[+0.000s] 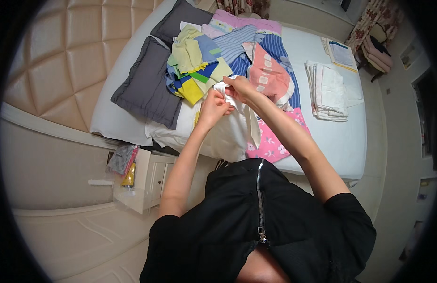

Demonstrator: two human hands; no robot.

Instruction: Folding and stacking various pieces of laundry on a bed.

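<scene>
Both of my hands grip a white cloth (232,118) near its upper edge, and its lower part hangs down at the near side of the bed. My left hand (217,107) pinches the cloth from the left. My right hand (240,89) holds the same edge, slightly higher and to the right. Just beyond them lies a heap of yellow, green and blue fabric (190,56). To the right of it rests a coral cloth with pale squares (271,76), over blue striped fabric (236,39). Pink floral fabric (269,148) shows beneath my right forearm.
Dark grey pillows (147,85) lie at the left, by the padded headboard (76,46). Folded white cloths (328,92) are stacked on the bed's right part, with another folded pile (340,53) behind. A white bedside cabinet (156,177) with plastic-wrapped packets (122,159) stands at lower left.
</scene>
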